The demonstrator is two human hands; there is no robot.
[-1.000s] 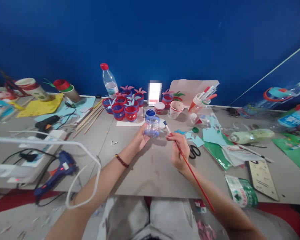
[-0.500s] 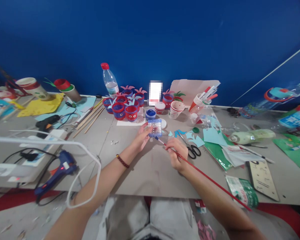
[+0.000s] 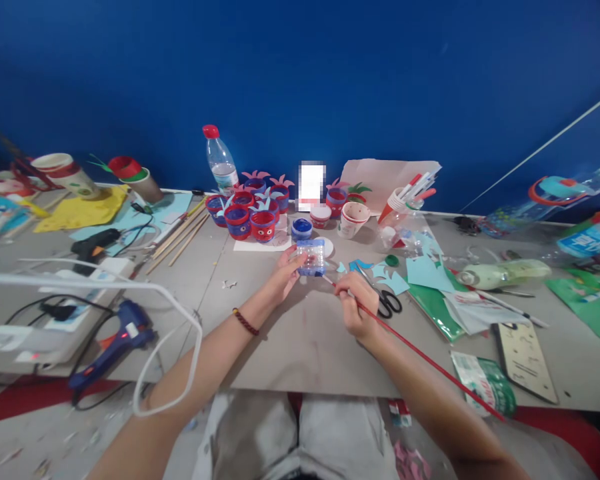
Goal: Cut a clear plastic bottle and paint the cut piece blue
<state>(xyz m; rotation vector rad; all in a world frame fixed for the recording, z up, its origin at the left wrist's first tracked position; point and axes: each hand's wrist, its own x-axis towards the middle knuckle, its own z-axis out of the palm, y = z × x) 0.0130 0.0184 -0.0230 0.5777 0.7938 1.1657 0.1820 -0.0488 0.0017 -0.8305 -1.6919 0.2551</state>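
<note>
Pinched in the fingers of my left hand (image 3: 284, 272) is a clear plastic bottle section (image 3: 312, 257), with blue paint along its rims. My right hand (image 3: 356, 304) grips a long red-handled paintbrush (image 3: 430, 360). Its bristle tip meets the blue lower edge of the bottle section. Just behind the piece stands an open jar of blue paint (image 3: 301, 229), and a white lid (image 3: 326, 247) lies partly hidden by the piece. Scissors (image 3: 387, 301) with black handles lie to the right of my right hand.
Several red and blue painted cups (image 3: 238, 221) with paper leaves stand at the back left. A bottle with a red cap (image 3: 221, 160) rises behind them. A blue glue gun (image 3: 115, 343) and a power strip (image 3: 80, 320) lie left. Paper scraps (image 3: 425, 275) are spread at the right.
The brush tip has shifted slightly right along the lower rim of the bottle section, and my right hand has moved a little right with it. My left hand has barely moved.
</note>
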